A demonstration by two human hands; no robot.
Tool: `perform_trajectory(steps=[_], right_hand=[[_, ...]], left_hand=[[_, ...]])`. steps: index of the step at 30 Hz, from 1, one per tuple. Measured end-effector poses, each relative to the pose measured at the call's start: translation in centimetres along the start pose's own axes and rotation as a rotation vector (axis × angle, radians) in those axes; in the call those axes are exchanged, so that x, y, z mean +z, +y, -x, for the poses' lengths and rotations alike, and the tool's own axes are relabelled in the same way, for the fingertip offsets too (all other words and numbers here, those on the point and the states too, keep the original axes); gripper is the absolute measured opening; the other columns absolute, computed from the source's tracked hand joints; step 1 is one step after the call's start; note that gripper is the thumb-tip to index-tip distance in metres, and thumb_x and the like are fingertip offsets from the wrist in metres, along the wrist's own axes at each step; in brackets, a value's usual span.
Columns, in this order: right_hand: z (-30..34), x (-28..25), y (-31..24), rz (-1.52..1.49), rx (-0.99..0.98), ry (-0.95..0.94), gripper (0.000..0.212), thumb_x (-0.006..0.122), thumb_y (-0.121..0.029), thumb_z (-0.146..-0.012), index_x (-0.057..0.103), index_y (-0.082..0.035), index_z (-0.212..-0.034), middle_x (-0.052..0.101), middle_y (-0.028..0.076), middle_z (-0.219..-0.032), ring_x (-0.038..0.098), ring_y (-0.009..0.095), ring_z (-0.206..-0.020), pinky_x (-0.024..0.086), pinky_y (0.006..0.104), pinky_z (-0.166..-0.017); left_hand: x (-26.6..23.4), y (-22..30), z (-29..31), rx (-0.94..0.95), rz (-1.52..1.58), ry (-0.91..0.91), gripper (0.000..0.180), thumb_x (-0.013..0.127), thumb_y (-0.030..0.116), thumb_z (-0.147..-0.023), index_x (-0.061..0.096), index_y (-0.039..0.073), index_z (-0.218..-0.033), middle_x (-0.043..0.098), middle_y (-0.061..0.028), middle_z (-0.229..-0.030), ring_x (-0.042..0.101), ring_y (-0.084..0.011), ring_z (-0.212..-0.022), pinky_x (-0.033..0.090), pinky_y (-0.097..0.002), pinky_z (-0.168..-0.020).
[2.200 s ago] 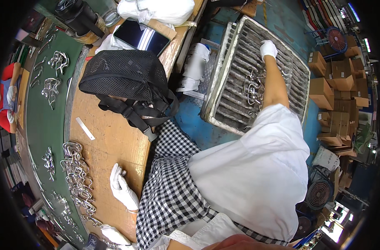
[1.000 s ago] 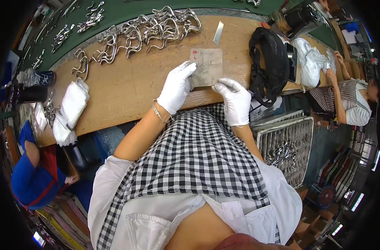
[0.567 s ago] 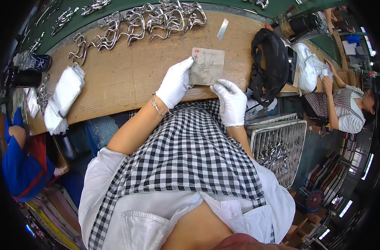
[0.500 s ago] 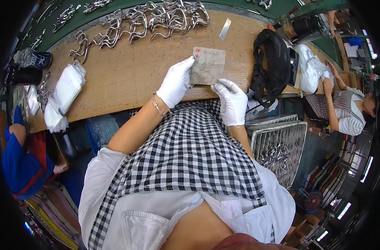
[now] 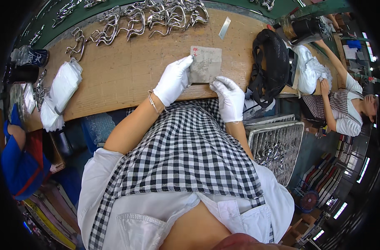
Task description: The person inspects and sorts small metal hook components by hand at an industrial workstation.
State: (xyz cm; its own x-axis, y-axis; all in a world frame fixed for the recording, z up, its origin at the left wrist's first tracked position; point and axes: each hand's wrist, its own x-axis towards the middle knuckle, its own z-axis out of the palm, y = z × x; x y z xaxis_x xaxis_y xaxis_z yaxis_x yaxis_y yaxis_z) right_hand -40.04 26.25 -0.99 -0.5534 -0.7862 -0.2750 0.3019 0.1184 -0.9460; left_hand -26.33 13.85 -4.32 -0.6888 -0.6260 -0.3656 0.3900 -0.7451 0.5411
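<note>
- The grey card (image 5: 206, 64) is before you, over the near part of the table (image 5: 127, 77); I cannot tell if it lies on the wood or is a little raised.
- The step in hand seems to be showing or reading this card, because its marked face is turned up.
- For the next move, I judge, the card calls for a light grip at its edges, with no finger across the marks.
- Your left hand (image 5: 173, 81) is clamped on the card's left edge, thumb on top, and the forearm comes in slanting from the lower left.
- Your right hand (image 5: 229, 98) has its fingers bent together at the lower right corner; it seems to touch there, but I cannot tell if it pinches.
- The two hands are apart, with the card between them.
- Beyond the card lie the metal strip (image 5: 224, 28) and the row of bent shiny pieces (image 5: 167, 18); the black bag (image 5: 277, 62) is to your right.
</note>
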Motion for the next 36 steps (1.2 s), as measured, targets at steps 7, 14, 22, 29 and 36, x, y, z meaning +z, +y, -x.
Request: perform_trajectory(steps=[7, 14, 22, 29, 36], right_hand=[[-0.3, 0.0, 1.4, -0.017, -0.086, 0.0, 0.02, 0.067, 0.002, -0.085, 0.063, 0.009, -0.103, 0.067, 0.013, -0.096, 0.067, 0.019, -0.086, 0.054, 0.0277, -0.081], [-0.4, 1.4, 1.9, 0.1, -0.123, -0.019, 0.02, 0.062, 0.006, -0.087, 0.06, 0.011, -0.106, 0.065, 0.016, -0.099, 0.066, 0.021, -0.09, 0.056, 0.0302, -0.085], [-0.3, 2.3, 2.4, 0.07, -0.185, -0.031, 0.017, 0.067, 0.003, -0.084, 0.065, 0.008, -0.101, 0.068, 0.012, -0.094, 0.067, 0.018, -0.084, 0.055, 0.0284, -0.08], [0.0, 2.7, 2.0, 0.129, -0.207, 0.004, 0.018, 0.066, 0.002, -0.085, 0.064, 0.007, -0.102, 0.068, 0.012, -0.095, 0.067, 0.017, -0.086, 0.054, 0.0277, -0.081], [0.2, 3.8, 2.0, 0.145, -0.224, 0.063, 0.015, 0.065, 0.004, -0.084, 0.066, 0.008, -0.098, 0.068, 0.011, -0.096, 0.066, 0.017, -0.088, 0.054, 0.0274, -0.081]], left_hand=[[0.8, 0.6, 0.8, 0.049, -0.273, 0.06, 0.027, 0.056, 0.034, -0.096, 0.063, 0.009, -0.102, 0.046, 0.0076, -0.061, 0.032, -0.003, -0.044, 0.026, -0.0194, -0.042], [-0.3, 1.6, 0.9, 0.034, -0.302, 0.021, 0.031, 0.055, 0.038, -0.096, 0.063, 0.01, -0.107, 0.052, 0.0065, -0.067, 0.032, -0.0036, -0.046, 0.03, -0.0197, -0.046], [-0.6, 2.1, 1.1, 0.029, -0.326, 0.082, 0.039, 0.055, 0.041, -0.096, 0.061, 0.011, -0.121, 0.063, 0.0029, -0.089, 0.039, -0.0054, -0.055, 0.04, -0.0236, -0.061], [0.3, 2.8, 1.3, -0.017, -0.278, 0.088, 0.042, 0.053, 0.043, -0.096, 0.06, 0.009, -0.12, 0.064, 0.0004, -0.093, 0.041, -0.0065, -0.057, 0.043, -0.0253, -0.071], [-0.5, 3.5, 1.1, -0.027, -0.423, 0.025, 0.062, 0.042, 0.052, -0.099, 0.056, -0.004, -0.122, 0.061, -0.0007, -0.081, 0.038, -0.0044, -0.052, 0.039, -0.0198, -0.058]])
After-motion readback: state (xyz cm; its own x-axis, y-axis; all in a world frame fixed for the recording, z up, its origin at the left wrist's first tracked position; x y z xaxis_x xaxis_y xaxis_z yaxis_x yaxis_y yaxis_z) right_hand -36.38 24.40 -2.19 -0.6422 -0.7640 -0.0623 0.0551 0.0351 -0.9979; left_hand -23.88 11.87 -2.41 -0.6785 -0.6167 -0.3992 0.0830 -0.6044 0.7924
